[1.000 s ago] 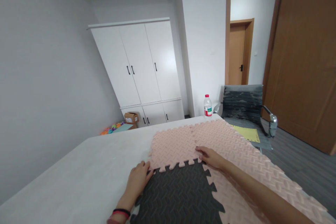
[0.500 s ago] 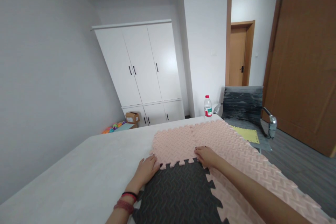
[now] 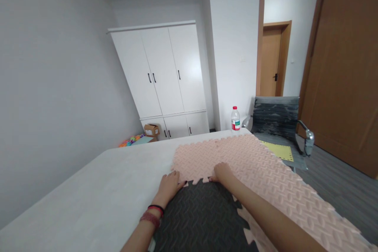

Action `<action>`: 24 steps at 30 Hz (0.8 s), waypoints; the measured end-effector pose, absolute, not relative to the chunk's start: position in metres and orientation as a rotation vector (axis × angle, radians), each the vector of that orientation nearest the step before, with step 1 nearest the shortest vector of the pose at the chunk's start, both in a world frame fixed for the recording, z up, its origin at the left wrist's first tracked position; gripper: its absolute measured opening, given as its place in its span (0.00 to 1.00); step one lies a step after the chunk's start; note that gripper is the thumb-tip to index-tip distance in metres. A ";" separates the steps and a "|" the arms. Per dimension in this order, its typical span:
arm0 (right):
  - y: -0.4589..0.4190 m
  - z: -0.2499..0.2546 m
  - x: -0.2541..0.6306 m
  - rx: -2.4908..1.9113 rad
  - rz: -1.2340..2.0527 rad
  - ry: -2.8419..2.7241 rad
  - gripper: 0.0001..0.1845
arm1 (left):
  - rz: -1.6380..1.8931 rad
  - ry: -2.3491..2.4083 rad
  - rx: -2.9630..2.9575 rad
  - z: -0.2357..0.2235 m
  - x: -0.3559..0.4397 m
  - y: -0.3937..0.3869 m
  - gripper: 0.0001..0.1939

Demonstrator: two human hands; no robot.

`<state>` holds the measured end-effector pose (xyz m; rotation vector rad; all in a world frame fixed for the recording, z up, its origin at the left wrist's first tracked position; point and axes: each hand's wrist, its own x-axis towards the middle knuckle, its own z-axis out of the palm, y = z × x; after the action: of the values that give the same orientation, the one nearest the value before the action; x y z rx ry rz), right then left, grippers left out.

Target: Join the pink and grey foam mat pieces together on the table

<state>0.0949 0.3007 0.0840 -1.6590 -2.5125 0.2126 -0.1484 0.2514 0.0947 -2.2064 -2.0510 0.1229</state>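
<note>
A black foam mat tile (image 3: 201,216) with toothed edges lies in front of me, its surface bulging slightly. Its far edge meets the teeth of a pink foam mat (image 3: 195,159), and more pink mat runs along its right side. My left hand (image 3: 169,186) rests at the far left corner of the black tile, fingers stretched forward and thumb spread along the seam. At the far right part of that seam is my right hand (image 3: 223,175), fingers curled in and thumb on the joint. What lies under its fingers is hidden. Both forearms cover parts of the tile's sides.
The mats lie on a white table (image 3: 118,189). A plastic bottle (image 3: 235,119) with a red cap stands at the far edge. Beyond the right side is a dark chair (image 3: 276,114) with a yellow sheet (image 3: 279,151) on its seat. A cardboard box (image 3: 151,130) sits before the white cabinet.
My right hand has shifted left along the seam and its fingers have curled in. My left hand has moved slightly forward, its thumb still by the seam. The view has shifted a little.
</note>
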 end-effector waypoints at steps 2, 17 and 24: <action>0.301 0.088 0.091 -1.745 0.194 -2.521 0.30 | 0.145 -2.082 -2.131 0.094 -0.136 0.253 0.29; 0.304 0.088 0.081 -1.831 0.145 -2.550 0.38 | 0.272 -2.219 -1.984 0.106 -0.103 0.257 0.34; 0.289 0.080 0.134 -1.565 0.097 -2.542 0.29 | 0.251 -2.258 -2.010 0.111 -0.097 0.255 0.34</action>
<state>0.1338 0.2890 0.0805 -1.5653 -2.5419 0.0967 -0.0971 0.2551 0.1115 -2.0095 -2.2582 0.2509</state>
